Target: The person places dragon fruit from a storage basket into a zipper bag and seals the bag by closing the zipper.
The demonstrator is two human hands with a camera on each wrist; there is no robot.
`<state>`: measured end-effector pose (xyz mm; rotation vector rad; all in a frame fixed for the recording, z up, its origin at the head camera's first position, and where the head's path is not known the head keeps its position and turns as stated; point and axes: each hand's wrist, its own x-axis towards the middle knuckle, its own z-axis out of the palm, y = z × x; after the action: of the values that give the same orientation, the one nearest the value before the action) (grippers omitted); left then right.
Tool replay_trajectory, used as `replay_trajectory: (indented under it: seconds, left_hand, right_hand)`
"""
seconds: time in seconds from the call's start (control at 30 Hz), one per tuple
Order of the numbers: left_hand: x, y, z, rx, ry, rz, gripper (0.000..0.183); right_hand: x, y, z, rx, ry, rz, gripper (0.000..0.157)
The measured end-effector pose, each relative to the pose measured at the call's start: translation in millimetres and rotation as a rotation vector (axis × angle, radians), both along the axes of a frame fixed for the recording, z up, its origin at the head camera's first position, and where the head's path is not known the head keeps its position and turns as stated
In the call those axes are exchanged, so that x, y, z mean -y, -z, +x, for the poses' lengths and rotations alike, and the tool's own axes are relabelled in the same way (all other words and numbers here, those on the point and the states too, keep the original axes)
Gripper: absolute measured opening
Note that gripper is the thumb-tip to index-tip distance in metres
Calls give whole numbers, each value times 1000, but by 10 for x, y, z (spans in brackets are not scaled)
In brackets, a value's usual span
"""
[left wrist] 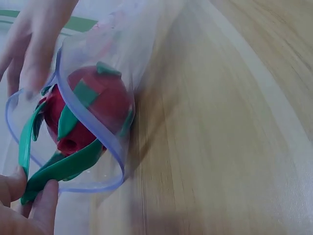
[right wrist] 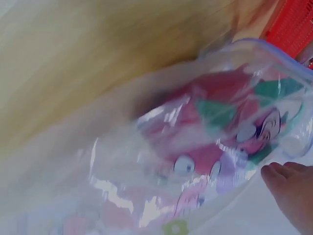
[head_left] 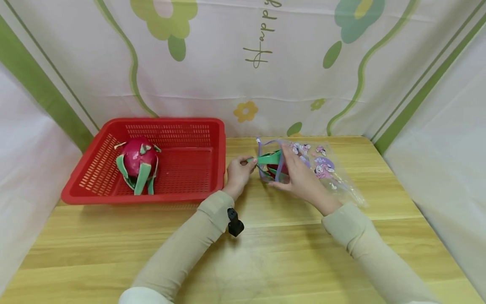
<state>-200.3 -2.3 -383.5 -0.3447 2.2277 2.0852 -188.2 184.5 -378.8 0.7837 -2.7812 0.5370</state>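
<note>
My left hand (head_left: 239,172) pinches the long green leaf tips of a red dragon fruit (left wrist: 105,105) between thumb and fingers (left wrist: 45,208). Most of that fruit lies inside a clear zip bag (head_left: 338,173) with a purple edge and pink cartoon prints; its leaves stick out through the mouth. My right hand (head_left: 303,179) is at the bag's mouth, thumb and fingers spread on either side of it. In the left wrist view the right hand's fingers (left wrist: 36,63) hang fairly straight beside the purple rim. The right wrist view shows the fruit (right wrist: 215,112) through the plastic.
On the left, a red plastic basket (head_left: 182,169) holds another dragon fruit (head_left: 138,156) with green leaves. Both stand on a wooden table (head_left: 273,253). A white cloth (head_left: 212,63) with flower prints hangs behind. A small black device (head_left: 235,223) sits at my left wrist.
</note>
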Motion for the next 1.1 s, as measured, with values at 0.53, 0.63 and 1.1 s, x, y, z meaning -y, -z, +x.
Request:
replay_trajectory:
  seconds: [0.53, 0.63, 1.1]
  left_hand:
    - [6, -15, -47, -4, -15, 76, 31]
    - [1, -21, -47, 14, -26, 105, 30]
    - [-24, 20, -54, -30, -24, 62, 25]
  right_hand:
    - [-195, 133, -19, 144, 36, 248, 123]
    - [-189, 137, -27, 150, 46, 238, 118]
    - [-137, 155, -53, 81, 46, 198, 109]
